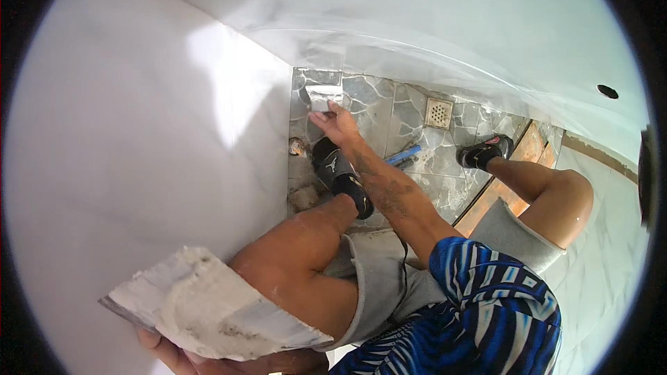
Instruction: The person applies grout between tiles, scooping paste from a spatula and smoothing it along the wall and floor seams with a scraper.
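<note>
My right hand [337, 125] reaches down to the far left corner of the floor, its fingers closed on a putty knife. White paste covers the wide blade of the putty knife [324, 96], which lies low over the grey stone-patterned tiles; its handle is hidden. At the lower left, my left hand [174, 357] grips a broad flat trowel from underneath. A thick layer of white paste [208, 302] is spread across the trowel [125, 311], leaving only a dark metal edge visible.
Pale marbled walls [139, 132] rise close on the left and ahead. A square floor drain [438, 112] sits near the far wall. Between my feet lies a blue-handled tool [403, 155]. Wooden boards [511, 180] rest at the right, and a dark hole [607, 91] pierces the wall.
</note>
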`<state>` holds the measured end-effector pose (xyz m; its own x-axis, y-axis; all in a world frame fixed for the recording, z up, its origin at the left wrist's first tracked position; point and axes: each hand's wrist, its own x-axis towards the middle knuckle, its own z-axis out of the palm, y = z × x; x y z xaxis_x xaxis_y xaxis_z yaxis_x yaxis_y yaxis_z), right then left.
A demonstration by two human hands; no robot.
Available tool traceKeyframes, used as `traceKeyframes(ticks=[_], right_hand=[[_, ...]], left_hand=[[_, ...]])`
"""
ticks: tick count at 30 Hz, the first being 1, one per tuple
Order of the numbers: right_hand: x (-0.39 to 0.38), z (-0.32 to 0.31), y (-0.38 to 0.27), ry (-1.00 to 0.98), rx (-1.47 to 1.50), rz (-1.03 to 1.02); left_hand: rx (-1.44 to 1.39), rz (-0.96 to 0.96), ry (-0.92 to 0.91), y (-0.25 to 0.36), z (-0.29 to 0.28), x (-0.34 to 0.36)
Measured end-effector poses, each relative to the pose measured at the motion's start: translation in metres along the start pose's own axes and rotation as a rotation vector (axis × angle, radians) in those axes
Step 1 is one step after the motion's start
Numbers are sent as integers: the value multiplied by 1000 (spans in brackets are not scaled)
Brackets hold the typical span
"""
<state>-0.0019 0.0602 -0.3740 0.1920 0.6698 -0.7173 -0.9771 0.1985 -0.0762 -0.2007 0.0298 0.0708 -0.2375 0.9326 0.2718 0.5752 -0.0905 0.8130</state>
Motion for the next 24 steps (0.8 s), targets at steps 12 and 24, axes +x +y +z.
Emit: traceKeyframes(ticks=[12,24], right_hand=[[31,89,14,19,-871,-119],[27,42,18,-20,-733,-192]], left_hand=[[58,-9,36,9,0,-6],[-352,-241,42,-44,-57,9]])
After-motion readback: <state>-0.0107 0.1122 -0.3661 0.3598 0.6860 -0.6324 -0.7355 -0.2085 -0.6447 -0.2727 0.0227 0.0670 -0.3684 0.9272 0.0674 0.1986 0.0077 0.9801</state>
